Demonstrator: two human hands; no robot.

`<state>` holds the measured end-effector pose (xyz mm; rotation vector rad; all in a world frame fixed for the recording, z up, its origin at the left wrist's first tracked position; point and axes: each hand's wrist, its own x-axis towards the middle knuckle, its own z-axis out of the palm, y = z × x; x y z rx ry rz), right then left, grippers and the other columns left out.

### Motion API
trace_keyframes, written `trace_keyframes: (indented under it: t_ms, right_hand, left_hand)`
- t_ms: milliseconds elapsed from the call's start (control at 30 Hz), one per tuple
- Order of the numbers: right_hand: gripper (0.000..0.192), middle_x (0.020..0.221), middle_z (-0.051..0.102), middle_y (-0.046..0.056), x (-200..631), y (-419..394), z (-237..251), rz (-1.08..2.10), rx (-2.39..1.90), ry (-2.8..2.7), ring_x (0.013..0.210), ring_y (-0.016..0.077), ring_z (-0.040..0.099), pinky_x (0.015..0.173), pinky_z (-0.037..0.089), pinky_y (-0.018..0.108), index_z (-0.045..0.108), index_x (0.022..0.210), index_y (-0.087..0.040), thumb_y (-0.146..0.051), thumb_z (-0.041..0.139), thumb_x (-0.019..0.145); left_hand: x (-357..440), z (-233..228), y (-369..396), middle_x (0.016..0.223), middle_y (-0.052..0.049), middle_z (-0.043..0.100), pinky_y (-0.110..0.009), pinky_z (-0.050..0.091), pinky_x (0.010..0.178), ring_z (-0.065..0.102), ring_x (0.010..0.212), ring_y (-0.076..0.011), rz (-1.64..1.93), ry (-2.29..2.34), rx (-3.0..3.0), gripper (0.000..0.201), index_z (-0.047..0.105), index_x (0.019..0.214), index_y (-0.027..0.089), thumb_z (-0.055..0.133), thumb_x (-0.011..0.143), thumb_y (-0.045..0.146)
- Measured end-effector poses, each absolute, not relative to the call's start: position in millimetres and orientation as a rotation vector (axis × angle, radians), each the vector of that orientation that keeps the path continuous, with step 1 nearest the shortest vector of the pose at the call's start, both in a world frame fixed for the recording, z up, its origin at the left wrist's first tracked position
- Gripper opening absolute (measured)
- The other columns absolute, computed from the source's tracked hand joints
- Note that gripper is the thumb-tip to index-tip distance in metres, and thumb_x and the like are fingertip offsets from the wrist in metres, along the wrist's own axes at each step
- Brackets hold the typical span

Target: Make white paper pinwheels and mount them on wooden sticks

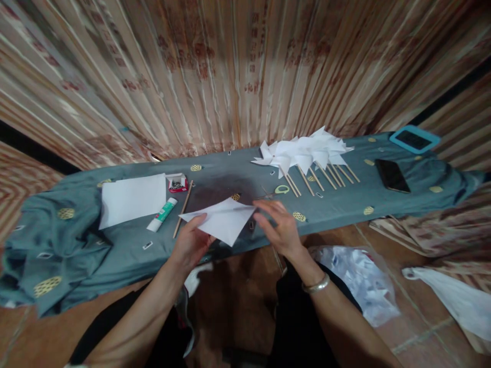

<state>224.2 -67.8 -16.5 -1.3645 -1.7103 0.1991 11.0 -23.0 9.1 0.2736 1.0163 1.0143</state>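
My left hand (191, 243) grips the left edge of a folded white paper sheet (224, 221), held just above the near edge of a grey-green cloth-covered bench (345, 202). My right hand (279, 227) touches the paper's right corner with its fingers spread. A wooden stick (183, 208) and a glue stick (162, 214) lie just left of my left hand. Scissors (280, 189) rest on the cloth beyond my right hand.
Stacked white paper (133, 199) and a small red box (178, 183) lie at the left. Several paper pinwheels on sticks (307, 153) sit at the back right, with a phone (392, 175) and a blue-cased tablet (414, 138). Plastic bags (358, 281) lie on the floor.
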Motion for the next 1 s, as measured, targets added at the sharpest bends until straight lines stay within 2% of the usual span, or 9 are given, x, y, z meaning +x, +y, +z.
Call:
trace_keyframes:
  t_ms: [67, 167, 267, 400, 567, 767, 867, 1000]
  right_hand:
    - [0.040, 0.123, 0.069, 0.017, 253, -57, -22, 0.049, -1.638, -1.629, 0.116, 0.0274, 0.061, 0.103, 0.046, 0.045, 0.063, 0.124, -0.013, -0.038, 0.047, 0.098]
    - [0.052, 0.133, 0.060, 0.025, 287, -43, -36, -0.008, -1.926, -1.696, 0.125, 0.0342, 0.056, 0.104, 0.045, 0.049, 0.056, 0.131, -0.004, -0.041, 0.049, 0.095]
    - [0.056, 0.131, 0.062, 0.023, 297, -39, -49, -0.007, -1.966, -1.882, 0.123, 0.0341, 0.057, 0.103, 0.046, 0.047, 0.054, 0.133, -0.006, -0.046, 0.051, 0.093]
    - [0.056, 0.128, 0.063, 0.025, 290, -43, -54, -0.091, -1.955, -1.948, 0.118, 0.0349, 0.059, 0.102, 0.045, 0.048, 0.055, 0.131, -0.004, -0.046, 0.048, 0.094]
    - [0.055, 0.144, 0.050, 0.024, 281, -40, -49, -0.196, -2.012, -1.892, 0.131, 0.0356, 0.048, 0.101, 0.043, 0.049, 0.049, 0.137, -0.008, -0.044, 0.045, 0.095]
    - [0.050, 0.134, 0.058, 0.023, 275, -38, -51, -0.116, -2.103, -1.975, 0.127, 0.0336, 0.051, 0.102, 0.042, 0.048, 0.053, 0.133, -0.006, -0.038, 0.041, 0.097]
    - [0.049, 0.132, 0.060, 0.022, 279, -47, -51, -0.087, -2.082, -2.036, 0.122, 0.0342, 0.055, 0.100, 0.044, 0.048, 0.055, 0.132, -0.007, -0.036, 0.040, 0.097]
    - [0.046, 0.127, 0.065, 0.019, 287, -64, -52, -0.008, -1.984, -2.150, 0.116, 0.0312, 0.060, 0.099, 0.047, 0.043, 0.056, 0.132, -0.009, -0.031, 0.047, 0.092]
  left_hand:
    - [14, 11, -20, 0.078, -0.005, 0.075, -0.023, 0.060, 0.061, 0.071, 0.061, -0.0147, 1.053, 1.046, 0.285, 0.014, 0.066, 0.094, 0.012, 0.054, 0.087, 0.009]
    - [16, 13, -17, 0.079, -0.004, 0.076, -0.022, 0.060, 0.065, 0.071, 0.061, -0.0134, 1.117, 1.045, 0.316, 0.015, 0.068, 0.097, 0.013, 0.055, 0.090, 0.009]
    - [17, 17, -15, 0.082, -0.003, 0.077, -0.024, 0.060, 0.075, 0.071, 0.065, -0.0133, 1.198, 1.020, 0.341, 0.020, 0.068, 0.105, 0.014, 0.055, 0.091, 0.009]
    - [13, 24, -12, 0.087, -0.001, 0.077, -0.025, 0.059, 0.085, 0.072, 0.069, -0.0129, 1.301, 0.983, 0.361, 0.020, 0.071, 0.104, 0.015, 0.057, 0.091, 0.009]
    - [6, 33, -8, 0.090, -0.002, 0.078, -0.027, 0.056, 0.095, 0.074, 0.080, -0.0142, 1.426, 0.948, 0.409, 0.020, 0.071, 0.104, 0.015, 0.060, 0.089, 0.008]
    - [-3, 35, -5, 0.102, -0.008, 0.077, -0.031, 0.053, 0.101, 0.070, 0.107, -0.0223, 1.483, 0.956, 0.432, 0.026, 0.071, 0.107, 0.014, 0.069, 0.081, 0.011]
    - [-7, 36, -4, 0.104, -0.009, 0.077, -0.033, 0.052, 0.103, 0.069, 0.111, -0.0237, 1.527, 0.964, 0.432, 0.021, 0.072, 0.101, 0.013, 0.070, 0.080, 0.011]
    - [-11, 39, -5, 0.099, -0.009, 0.078, -0.035, 0.051, 0.103, 0.069, 0.110, -0.0236, 1.582, 0.963, 0.470, 0.012, 0.072, 0.093, 0.013, 0.070, 0.081, 0.012]
